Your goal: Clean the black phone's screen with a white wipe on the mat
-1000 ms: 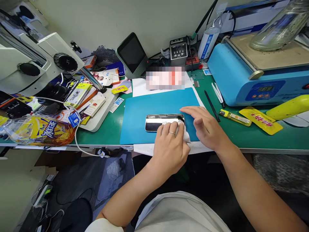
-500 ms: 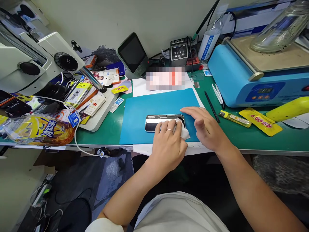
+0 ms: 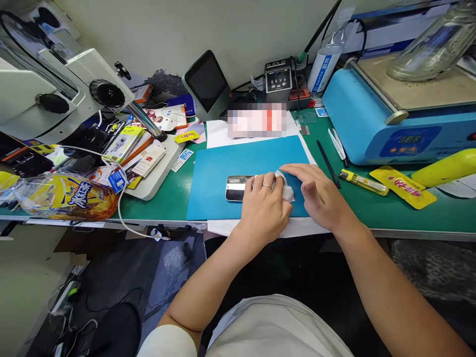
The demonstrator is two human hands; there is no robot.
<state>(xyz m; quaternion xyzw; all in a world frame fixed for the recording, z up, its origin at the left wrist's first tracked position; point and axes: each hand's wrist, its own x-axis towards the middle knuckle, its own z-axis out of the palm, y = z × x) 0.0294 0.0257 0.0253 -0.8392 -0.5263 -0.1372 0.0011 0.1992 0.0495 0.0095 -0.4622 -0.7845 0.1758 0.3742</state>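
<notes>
A smartphone [image 3: 235, 189] with a shiny dark screen lies flat on a blue mat [image 3: 215, 163], its long side running left to right. My left hand [image 3: 265, 203], with a ring on one finger, presses a crumpled white wipe [image 3: 287, 191] onto the phone's right part and hides much of it. The fingers are closed over the wipe. Beside the phone's right end, my right hand [image 3: 318, 196] stands on edge over the mat with fingers stretched out and thumb raised. Nothing shows in it.
To the right lie a black pen-like tool [image 3: 328, 163], white tweezers [image 3: 337, 145], a yellow tube [image 3: 363, 182] and a blue heating machine [image 3: 357, 116]. A microscope [image 3: 78, 94] and a bottle of tea [image 3: 82, 197] stand left. Behind are a small screen [image 3: 208, 82] and a soldering station [image 3: 277, 82].
My left hand has slid with the wipe slightly up and right along the phone. My right hand keeps nearly the same place and pose. The whole view has shifted a little.
</notes>
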